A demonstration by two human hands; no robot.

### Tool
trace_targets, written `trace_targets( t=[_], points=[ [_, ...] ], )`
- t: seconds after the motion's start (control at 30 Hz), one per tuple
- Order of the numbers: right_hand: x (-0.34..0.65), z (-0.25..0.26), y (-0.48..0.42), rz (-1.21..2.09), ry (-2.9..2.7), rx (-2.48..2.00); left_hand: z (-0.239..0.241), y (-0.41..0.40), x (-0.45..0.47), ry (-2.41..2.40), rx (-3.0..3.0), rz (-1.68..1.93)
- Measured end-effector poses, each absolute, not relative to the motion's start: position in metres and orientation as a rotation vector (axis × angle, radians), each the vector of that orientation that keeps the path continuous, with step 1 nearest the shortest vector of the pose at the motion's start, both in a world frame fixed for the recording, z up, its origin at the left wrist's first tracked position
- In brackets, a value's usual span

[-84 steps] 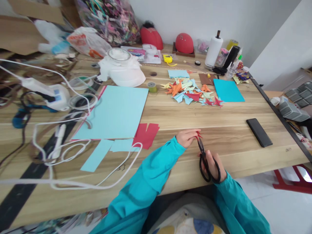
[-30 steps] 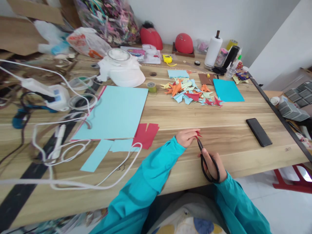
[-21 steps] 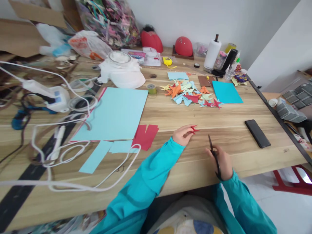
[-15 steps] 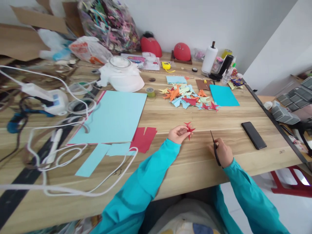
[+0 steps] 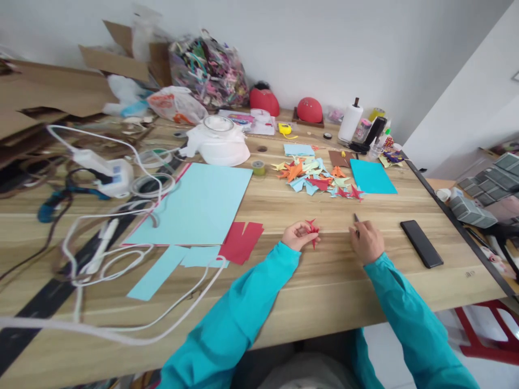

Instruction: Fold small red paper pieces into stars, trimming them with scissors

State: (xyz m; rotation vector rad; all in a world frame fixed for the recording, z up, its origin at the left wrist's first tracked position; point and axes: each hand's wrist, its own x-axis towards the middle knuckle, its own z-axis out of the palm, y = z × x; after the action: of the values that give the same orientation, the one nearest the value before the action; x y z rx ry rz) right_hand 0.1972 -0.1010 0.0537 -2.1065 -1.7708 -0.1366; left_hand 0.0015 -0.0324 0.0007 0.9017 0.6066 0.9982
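My left hand (image 5: 298, 235) pinches a small red paper piece (image 5: 312, 229) with several thin points, just above the wooden table. To the right, my right hand (image 5: 367, 241) is closed over a pair of dark scissors (image 5: 356, 218), palm down close to the tabletop. Only the tip of the blades shows past the fingers; the handles are hidden. Beyond both hands lies a heap of pointed paper pieces (image 5: 298, 172) in orange, yellow, light blue and red. Cut red paper strips (image 5: 240, 243) rest on the table left of my left hand.
Large light-blue sheets (image 5: 198, 202) lie at the left, with a white cable (image 5: 170, 310) looped around them. A black phone (image 5: 421, 243) is right of my right hand. Bright blue paper (image 5: 372, 176), a paper roll (image 5: 351, 123) and a yellow tape measure (image 5: 284, 128) are farther back.
My right hand has turned palm down over the scissors, so less of them shows. My left hand keeps its pinch on the red paper piece. The camera view has tilted up a little.
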Motion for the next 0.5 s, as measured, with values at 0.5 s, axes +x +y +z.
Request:
trace_targets(
  t=[0.5],
  points=[
    [0.153,0.024,-0.071,0.972,-1.474,-1.183,0.011,-0.039,0.010,0.637,1.080,1.014]
  ],
)
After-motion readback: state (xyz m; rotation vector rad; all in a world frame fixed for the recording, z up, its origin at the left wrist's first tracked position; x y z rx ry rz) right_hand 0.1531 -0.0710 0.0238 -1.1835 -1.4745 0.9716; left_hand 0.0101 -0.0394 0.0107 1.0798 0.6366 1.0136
